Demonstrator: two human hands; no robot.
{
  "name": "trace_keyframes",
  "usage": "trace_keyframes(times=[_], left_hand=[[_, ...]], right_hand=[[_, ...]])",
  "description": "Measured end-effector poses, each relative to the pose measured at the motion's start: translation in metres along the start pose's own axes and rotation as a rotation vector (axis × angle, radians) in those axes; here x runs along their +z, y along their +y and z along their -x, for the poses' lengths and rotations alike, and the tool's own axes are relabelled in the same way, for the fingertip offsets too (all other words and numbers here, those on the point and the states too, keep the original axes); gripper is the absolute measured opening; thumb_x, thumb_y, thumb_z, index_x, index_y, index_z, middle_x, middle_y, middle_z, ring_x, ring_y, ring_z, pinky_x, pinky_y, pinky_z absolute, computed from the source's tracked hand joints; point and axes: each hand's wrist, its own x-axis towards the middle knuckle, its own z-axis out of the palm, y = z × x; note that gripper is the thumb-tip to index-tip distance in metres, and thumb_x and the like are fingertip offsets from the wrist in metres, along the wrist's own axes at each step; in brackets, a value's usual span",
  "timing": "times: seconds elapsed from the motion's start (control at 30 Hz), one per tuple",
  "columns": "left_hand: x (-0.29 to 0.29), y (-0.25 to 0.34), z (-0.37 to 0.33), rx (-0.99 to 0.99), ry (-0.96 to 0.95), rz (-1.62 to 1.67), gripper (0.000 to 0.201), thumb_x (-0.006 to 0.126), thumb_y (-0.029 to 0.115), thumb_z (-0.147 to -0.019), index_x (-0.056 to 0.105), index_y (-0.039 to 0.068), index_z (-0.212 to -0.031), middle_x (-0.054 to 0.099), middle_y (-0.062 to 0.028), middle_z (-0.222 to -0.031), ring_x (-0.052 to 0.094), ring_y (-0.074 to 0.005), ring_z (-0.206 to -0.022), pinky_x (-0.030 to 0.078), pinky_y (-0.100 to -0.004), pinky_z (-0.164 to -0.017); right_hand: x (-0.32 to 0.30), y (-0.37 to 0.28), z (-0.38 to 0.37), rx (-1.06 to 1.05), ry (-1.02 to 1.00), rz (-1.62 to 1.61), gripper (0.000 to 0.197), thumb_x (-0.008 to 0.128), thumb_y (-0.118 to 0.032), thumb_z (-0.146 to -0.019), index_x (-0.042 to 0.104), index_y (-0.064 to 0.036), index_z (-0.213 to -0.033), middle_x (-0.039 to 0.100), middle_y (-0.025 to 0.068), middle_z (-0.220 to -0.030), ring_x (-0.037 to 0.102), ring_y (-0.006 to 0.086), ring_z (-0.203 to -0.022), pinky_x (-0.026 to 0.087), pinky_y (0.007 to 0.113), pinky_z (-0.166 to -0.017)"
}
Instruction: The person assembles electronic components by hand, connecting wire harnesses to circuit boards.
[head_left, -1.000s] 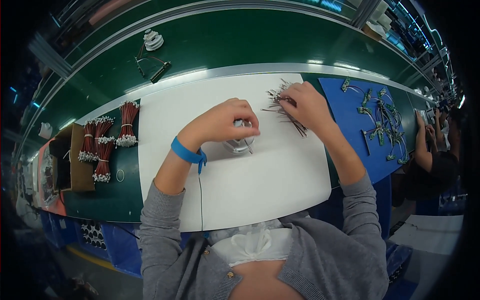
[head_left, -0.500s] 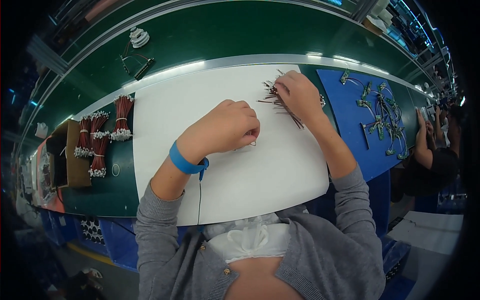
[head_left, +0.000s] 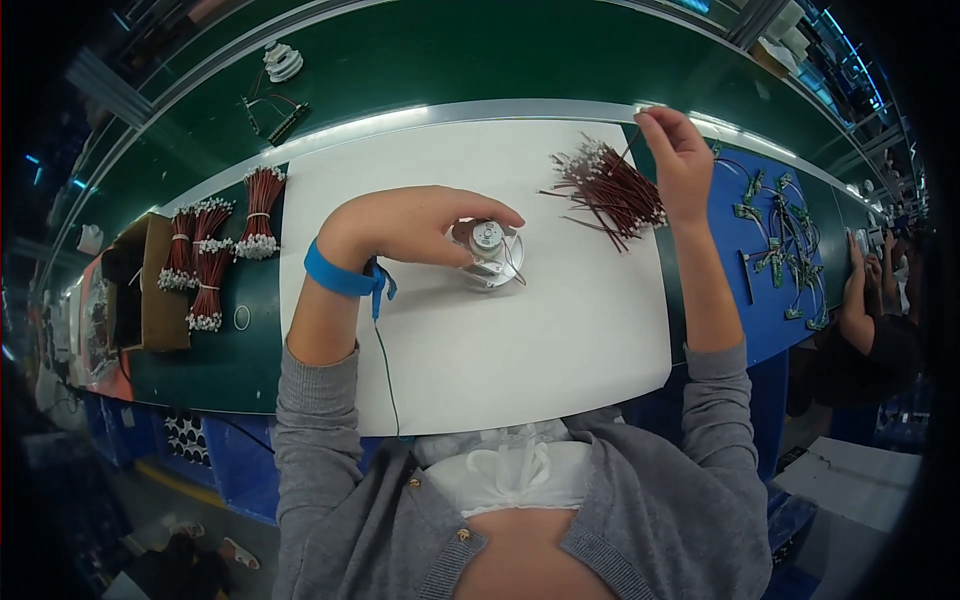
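On the white sheet, a small silver motor with a round metal base and a thin wire loop faces up. My left hand, with a blue wrist strap, curves around it, thumb and fingers on its sides. Up at the right, my right hand is raised with thumb and forefinger pinched on a thin wire lead. Just left of that hand, a loose pile of dark red wire leads with white connectors fans out on the sheet.
Tied bundles of red wires lie at the left beside a cardboard box. A blue mat at the right bears several small green circuit boards. A white part with a board sits at the back. Another person's arm shows far right.
My left hand has shifted and opened up the view of the motor. My right hand has lifted off the wire pile, moving right and away with a lead pinched in it.
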Motion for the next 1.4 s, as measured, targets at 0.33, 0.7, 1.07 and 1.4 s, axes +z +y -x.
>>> trace_keyframes(times=[0.33, 0.7, 1.07, 1.4], left_hand=[[0.002, -0.008, -0.023, -0.193, 0.016, -0.072, 0.053, 0.075, 0.029, -0.068, 0.056, 0.009, -0.114, 0.057, -0.0111, -0.104, 0.057, -0.0226, -0.089, 0.049, -0.0314, -0.076], [0.003, -0.014, -0.037, -0.260, 0.037, -0.027, 0.059, 0.078, 0.033, -0.065, 0.052, 0.004, -0.110, 0.057, -0.0118, -0.093, 0.056, -0.0210, -0.081, 0.047, -0.0292, -0.070], [0.005, -0.011, -0.044, -0.381, 0.014, 0.041, 0.059, 0.079, 0.030, -0.068, 0.048, 0.000, -0.108, 0.056, -0.0123, -0.088, 0.058, -0.0189, -0.072, 0.049, -0.0286, -0.056], [0.006, -0.021, -0.043, -0.313, 0.079, -0.136, 0.058, 0.079, 0.034, -0.067, 0.050, 0.000, -0.104, 0.057, -0.0120, -0.084, 0.059, -0.0221, -0.074, 0.048, -0.0312, -0.063]], right_hand=[[-0.008, -0.062, 0.048, 0.011, -0.388, -0.239, 0.016, 0.058, -0.009, -0.089, 0.063, 0.0014, -0.099, 0.066, 0.0048, -0.088, 0.058, 0.0054, -0.076, 0.044, 0.019, -0.068], [0.043, -0.040, 0.086, 0.695, -0.843, -0.081, 0.023, 0.057, -0.022, -0.087, 0.066, -0.0013, -0.089, 0.060, -0.0008, -0.064, 0.046, 0.0033, -0.054, 0.034, 0.021, -0.050], [0.049, -0.018, 0.095, 0.730, -0.834, -0.163, 0.022, 0.053, -0.019, -0.088, 0.065, -0.0009, -0.087, 0.054, -0.0018, -0.063, 0.046, 0.0055, -0.060, 0.034, 0.021, -0.055], [0.057, -0.019, 0.089, 0.823, -0.742, -0.238, 0.023, 0.052, -0.020, -0.087, 0.067, -0.0025, -0.086, 0.055, -0.0020, -0.061, 0.045, 0.0047, -0.055, 0.033, 0.020, -0.052]])
